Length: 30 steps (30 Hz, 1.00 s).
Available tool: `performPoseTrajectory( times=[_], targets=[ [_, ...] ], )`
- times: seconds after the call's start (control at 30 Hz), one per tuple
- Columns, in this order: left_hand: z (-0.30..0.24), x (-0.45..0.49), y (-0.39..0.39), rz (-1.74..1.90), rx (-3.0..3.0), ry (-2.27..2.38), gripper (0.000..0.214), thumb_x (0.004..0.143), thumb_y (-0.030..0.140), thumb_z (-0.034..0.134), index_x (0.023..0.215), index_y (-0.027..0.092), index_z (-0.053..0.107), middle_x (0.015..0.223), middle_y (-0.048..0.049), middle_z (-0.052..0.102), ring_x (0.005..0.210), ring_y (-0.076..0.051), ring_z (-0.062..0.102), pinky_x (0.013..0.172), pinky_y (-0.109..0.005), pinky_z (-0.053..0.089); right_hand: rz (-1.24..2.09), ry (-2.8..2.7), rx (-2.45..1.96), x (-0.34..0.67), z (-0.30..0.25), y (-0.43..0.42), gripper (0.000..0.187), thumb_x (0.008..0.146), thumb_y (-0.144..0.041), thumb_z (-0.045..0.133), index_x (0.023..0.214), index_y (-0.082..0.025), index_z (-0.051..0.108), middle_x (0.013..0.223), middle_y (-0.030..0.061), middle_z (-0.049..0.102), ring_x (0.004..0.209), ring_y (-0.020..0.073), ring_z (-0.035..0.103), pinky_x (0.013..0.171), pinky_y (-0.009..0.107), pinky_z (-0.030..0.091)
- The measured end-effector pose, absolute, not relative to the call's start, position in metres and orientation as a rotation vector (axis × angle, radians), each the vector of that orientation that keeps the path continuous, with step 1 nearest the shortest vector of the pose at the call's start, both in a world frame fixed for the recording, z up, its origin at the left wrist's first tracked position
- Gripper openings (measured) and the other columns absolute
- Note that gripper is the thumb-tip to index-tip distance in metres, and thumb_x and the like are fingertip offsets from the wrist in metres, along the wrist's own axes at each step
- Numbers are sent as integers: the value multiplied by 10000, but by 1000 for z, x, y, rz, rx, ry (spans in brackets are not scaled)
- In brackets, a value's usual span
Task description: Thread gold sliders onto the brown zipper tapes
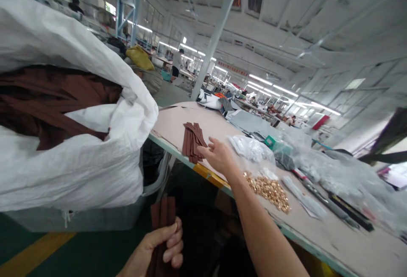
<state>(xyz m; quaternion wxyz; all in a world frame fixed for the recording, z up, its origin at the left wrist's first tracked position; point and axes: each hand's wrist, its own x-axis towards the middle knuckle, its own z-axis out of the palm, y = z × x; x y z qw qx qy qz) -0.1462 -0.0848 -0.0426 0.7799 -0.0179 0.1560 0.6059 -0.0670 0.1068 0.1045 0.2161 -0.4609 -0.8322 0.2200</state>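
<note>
Left hand grips flat dark-brown fabric strips. Right hand, fingers parted, at fanned brown fabric-strip pile; contact unclear.

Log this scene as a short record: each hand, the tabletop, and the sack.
Left hand: closed grip around a brown strip bundle
Right hand: fingers extended at the brown strip pile; contact unclear
Tabletop: that pile, gold-colored pieces, plastic bag
White sack: open, brown material inside
</note>
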Motion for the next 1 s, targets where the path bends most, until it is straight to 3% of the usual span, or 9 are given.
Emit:
performPoseTrajectory(
  times=[0.07, 0.13, 0.23, 0.6, 0.8, 1.0],
  targets=[
    [-44, -157, -74, 1362, -73, 362, 96, 770, 149, 744, 731, 112, 665, 566, 54, 511, 419, -33, 405, 473, -202, 397, 483, -2369, -1384, -102, 111, 140, 527, 857, -433, 655, 1246, -87, 571, 1203, 188, 641, 1152, 331, 583, 979, 462, 445],
    [-49, -167, -64, 1408, -113, 391, 75, 798, 140, 713, 752, 110, 661, 591, 39, 536, 427, -44, 428, 480, -216, 409, 399, -2436, -1485, -135, 107, 163, 436, 901, -407, 628, 1232, -129, 572, 1244, 141, 607, 1120, 292, 594, 950, 496, 473],
    [-57, -179, -52, 1461, -177, 427, 49, 814, 126, 687, 783, 107, 653, 595, 32, 544, 429, -55, 447, 482, -227, 424, 307, -2533, -1613, -168, 92, 182, 342, 941, -333, 594, 1237, -165, 564, 1260, 103, 582, 1072, 257, 609, 893, 477, 519],
    [-56, -203, -19, 1521, -332, 451, 77, 866, 117, 600, 788, 117, 606, 573, 33, 519, 415, -61, 458, 477, -231, 498, 112, -2785, -1731, -153, 82, 214, 311, 933, -301, 611, 1207, -155, 582, 1222, 103, 599, 1038, 245, 622, 861, 438, 538],
    [-40, -205, -8, 1562, -365, 492, 130, 905, 139, 550, 787, 120, 603, 573, 14, 554, 408, -62, 482, 473, -232, 521, 202, -2705, -1762, -144, 77, 220, 319, 927, -296, 621, 1206, -146, 583, 1222, 112, 597, 1043, 248, 621, 863, 430, 536],
    [-30, -200, 0, 1591, -365, 540, 136, 912, 157, 557, 794, 116, 611, 568, -7, 607, 391, -69, 507, 453, -230, 521, 497, -2544, -1811, -116, 85, 232, 307, 933, -298, 612, 1202, -152, 584, 1203, 103, 606, 1009, 236, 633, 835, 416, 549]
  ],
)
